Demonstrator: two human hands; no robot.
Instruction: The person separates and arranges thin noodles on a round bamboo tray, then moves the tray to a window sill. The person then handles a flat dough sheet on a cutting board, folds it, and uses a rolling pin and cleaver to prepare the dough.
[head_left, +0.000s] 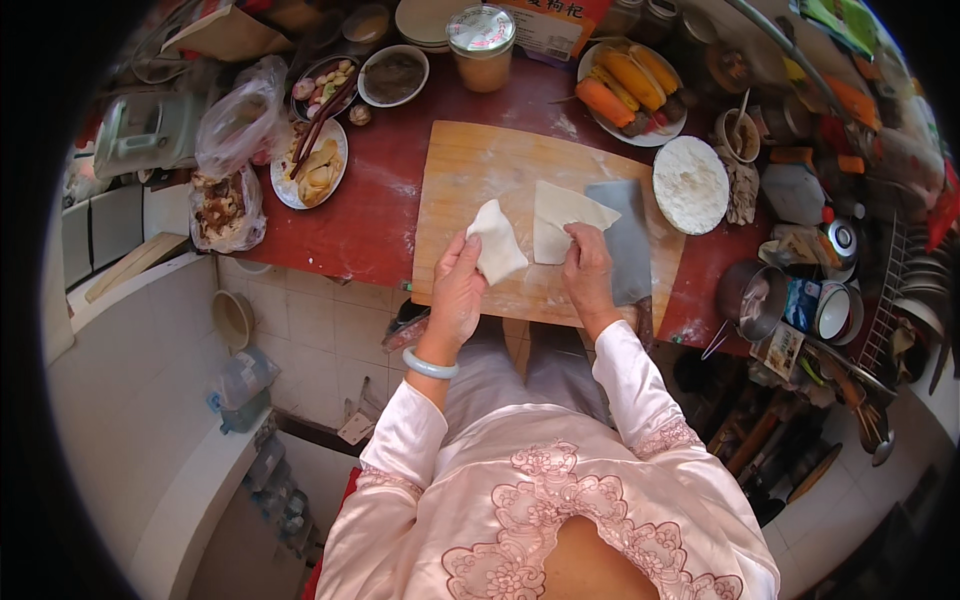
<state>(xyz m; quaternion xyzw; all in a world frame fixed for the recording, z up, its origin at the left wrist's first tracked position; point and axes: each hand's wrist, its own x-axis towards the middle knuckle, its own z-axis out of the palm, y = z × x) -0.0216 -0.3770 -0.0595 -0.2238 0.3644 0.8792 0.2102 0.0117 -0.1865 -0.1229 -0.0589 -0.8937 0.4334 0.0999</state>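
Observation:
My left hand (459, 289) holds a small, pale dough wrapper (497, 241) above the wooden cutting board (480, 161). The wrapper's far corners stick out beyond my thumb and fingers. On the board lies a larger pale dough sheet (553, 206), roughly four-sided, possibly several layers. My right hand (589, 266) pinches the sheet near its right side, where the surface creases; the fingertips are partly hidden. A cleaver (628, 244) lies flat to the right, its grey blade partly under the sheet's corner. Its dark handle points towards me, beside my right wrist.
A plate of white flour (691, 185) stands right of the board. Behind it is a plate of corn and carrot (630, 82). At the left are a plate with chopsticks (309, 161), a bowl of dark paste (393, 76) and plastic bags (241, 120). A saucepan (752, 300) sits near the right edge.

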